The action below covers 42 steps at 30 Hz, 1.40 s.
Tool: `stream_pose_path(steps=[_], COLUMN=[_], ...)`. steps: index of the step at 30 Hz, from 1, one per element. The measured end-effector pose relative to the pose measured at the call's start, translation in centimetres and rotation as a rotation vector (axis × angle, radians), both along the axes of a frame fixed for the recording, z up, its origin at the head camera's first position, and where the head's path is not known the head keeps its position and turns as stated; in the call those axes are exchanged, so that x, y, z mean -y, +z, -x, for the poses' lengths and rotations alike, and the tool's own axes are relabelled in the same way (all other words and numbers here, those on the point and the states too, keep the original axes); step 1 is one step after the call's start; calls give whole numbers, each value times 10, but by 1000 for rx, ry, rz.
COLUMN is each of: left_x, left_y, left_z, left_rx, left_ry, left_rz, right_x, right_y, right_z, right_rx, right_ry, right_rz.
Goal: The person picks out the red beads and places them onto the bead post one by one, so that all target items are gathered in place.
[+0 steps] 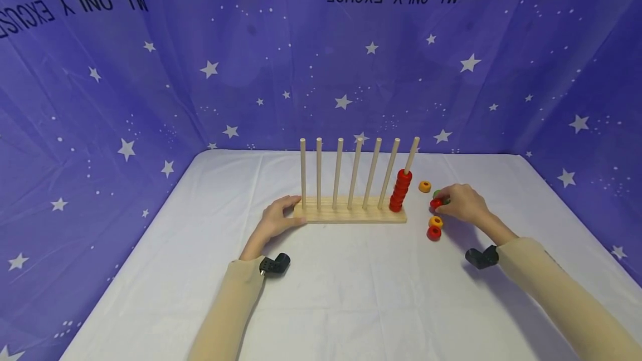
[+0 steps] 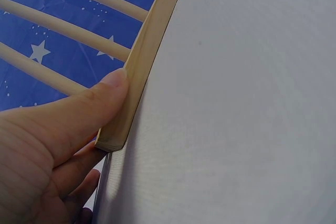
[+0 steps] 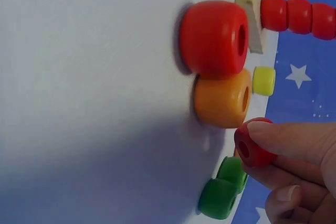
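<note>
A wooden counting stand (image 1: 351, 216) with several upright pegs stands on the table. A stack of red beads (image 1: 400, 191) sits on its rightmost peg. My left hand (image 1: 273, 219) grips the left end of the base; in the left wrist view the thumb (image 2: 100, 98) lies on the base's front edge and the other fingers are partly hidden behind it. To the right of the stand, my right hand (image 1: 463, 204) pinches a red bead (image 3: 252, 148) between thumb and fingers. Close to that hand are green beads (image 3: 217, 199), partly hidden in the head view.
Nearer me, a red bead (image 1: 434, 233) and an orange bead (image 1: 436, 222) lie side by side on the white cloth (image 1: 351, 294). A yellowish bead (image 1: 424, 186) lies farther back. Purple star-printed curtains (image 1: 281, 71) enclose the back and sides.
</note>
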State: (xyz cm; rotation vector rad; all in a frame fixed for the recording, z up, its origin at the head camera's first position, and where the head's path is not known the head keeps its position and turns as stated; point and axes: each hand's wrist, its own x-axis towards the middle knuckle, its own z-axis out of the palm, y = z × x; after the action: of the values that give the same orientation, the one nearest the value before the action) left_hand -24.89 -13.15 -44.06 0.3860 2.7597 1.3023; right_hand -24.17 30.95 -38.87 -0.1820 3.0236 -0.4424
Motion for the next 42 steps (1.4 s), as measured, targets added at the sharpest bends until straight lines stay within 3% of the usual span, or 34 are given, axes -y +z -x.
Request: stream_pose_path(steps=[19,42], left_x=[0,0], left_y=[-1,-1], left_z=[1,1], left_rx=[-11,-9], left_ry=[-10,1], left_rz=[17,4], right_x=[13,34], right_y=[22,54], right_z=[-13,-19], right_rx=[-226,-654], right_ry=[28,49], right_rz=[62,128])
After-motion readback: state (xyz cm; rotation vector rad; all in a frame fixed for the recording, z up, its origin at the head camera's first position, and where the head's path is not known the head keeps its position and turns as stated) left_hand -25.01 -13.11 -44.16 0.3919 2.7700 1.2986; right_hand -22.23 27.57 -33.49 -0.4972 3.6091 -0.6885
